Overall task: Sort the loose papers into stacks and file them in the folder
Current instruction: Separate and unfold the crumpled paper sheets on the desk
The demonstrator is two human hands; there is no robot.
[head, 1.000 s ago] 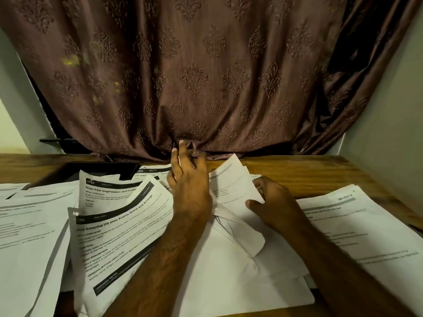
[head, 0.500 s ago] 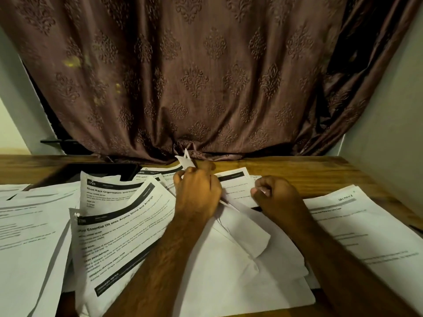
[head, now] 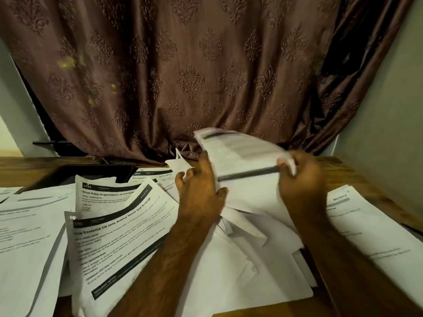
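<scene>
Wooden table (head: 357,170), loose printed papers (head: 119,234) spread across it, dark flat object (head: 75,175) at back left

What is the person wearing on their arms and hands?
Nothing that shows. Both forearms are bare, with hair on them, right to the bottom edge of the picture, so no sleeves are in view. The left hand and right hand have no gloves, and no rings, watch or bracelets are visible.

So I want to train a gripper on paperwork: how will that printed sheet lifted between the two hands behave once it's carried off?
Probably floppy: the lifted sheet already bows between the left hand and the right hand. Likely very light, since a pinch at each side holds it up. It may crease easily, judging by the bent corners in the pile of papers beneath.
</scene>
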